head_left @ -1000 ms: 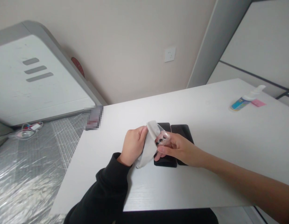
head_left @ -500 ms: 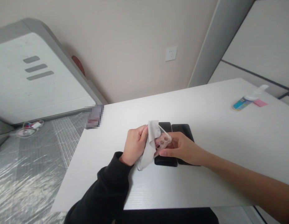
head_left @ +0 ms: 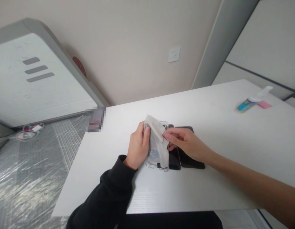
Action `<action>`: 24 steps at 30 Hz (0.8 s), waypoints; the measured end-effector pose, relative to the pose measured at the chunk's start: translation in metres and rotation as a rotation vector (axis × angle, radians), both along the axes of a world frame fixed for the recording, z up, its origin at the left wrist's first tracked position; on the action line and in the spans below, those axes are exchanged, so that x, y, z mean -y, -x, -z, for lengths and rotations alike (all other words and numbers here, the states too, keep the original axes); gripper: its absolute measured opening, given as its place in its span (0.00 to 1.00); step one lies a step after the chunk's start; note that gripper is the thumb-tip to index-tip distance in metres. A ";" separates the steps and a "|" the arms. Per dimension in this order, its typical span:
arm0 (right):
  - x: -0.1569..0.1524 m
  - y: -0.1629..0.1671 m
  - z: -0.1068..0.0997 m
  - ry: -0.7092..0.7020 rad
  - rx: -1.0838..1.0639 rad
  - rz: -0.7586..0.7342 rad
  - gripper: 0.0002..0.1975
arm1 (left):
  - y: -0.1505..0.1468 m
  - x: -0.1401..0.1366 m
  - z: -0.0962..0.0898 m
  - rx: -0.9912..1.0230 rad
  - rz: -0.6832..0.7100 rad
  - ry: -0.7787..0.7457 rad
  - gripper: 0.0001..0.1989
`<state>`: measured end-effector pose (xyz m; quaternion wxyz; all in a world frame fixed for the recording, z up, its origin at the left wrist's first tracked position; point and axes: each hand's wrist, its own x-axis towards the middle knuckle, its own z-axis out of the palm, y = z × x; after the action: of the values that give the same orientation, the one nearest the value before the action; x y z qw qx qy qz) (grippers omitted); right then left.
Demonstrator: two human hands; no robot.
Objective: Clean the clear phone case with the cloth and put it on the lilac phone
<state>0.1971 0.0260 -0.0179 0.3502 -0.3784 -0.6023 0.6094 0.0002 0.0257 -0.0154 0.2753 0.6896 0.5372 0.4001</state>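
A clear phone case (head_left: 151, 163) with bluish print is held over the table by my left hand (head_left: 137, 147), whose fingers are closed around its left side. Draped across the case is a pale grey cloth (head_left: 155, 128); the left thumb presses on it. My right hand (head_left: 189, 143) pinches the cloth's right edge between thumb and fingers. Beneath and beside the case lie two black phone-like slabs, a left one (head_left: 175, 160) partly covered by the case and cloth, and a right one (head_left: 192, 160) partly under my right hand.
On the white table (head_left: 209, 187), a spray bottle (head_left: 248, 103) lies on its side at the far right, by a pink pad (head_left: 264, 104). A blurred-out phone-shaped item (head_left: 97, 119) rests at the left edge. The wall (head_left: 137, 57) stands behind.
The case has turned so its flat, printed face shows. The cloth now spreads over it, and my right hand has shifted from the case's corner to the cloth's edge.
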 end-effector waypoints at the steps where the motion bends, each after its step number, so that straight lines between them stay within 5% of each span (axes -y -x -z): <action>1: -0.001 -0.001 0.000 -0.008 0.019 -0.019 0.25 | 0.000 0.000 0.000 0.003 -0.001 0.000 0.11; 11: -0.005 -0.006 0.001 -0.045 0.112 -0.123 0.27 | 0.005 -0.006 -0.006 0.037 0.005 0.086 0.19; 18: -0.007 -0.007 0.003 -0.038 0.059 -0.022 0.27 | 0.006 -0.008 -0.015 0.076 0.238 0.226 0.14; 24: -0.009 -0.010 0.006 0.216 -0.112 -0.125 0.29 | 0.014 -0.016 -0.009 0.160 -0.021 0.168 0.21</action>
<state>0.2067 0.0351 -0.0236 0.3020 -0.3410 -0.5351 0.7115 -0.0135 0.0416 -0.0067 0.3697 0.6243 0.5525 0.4103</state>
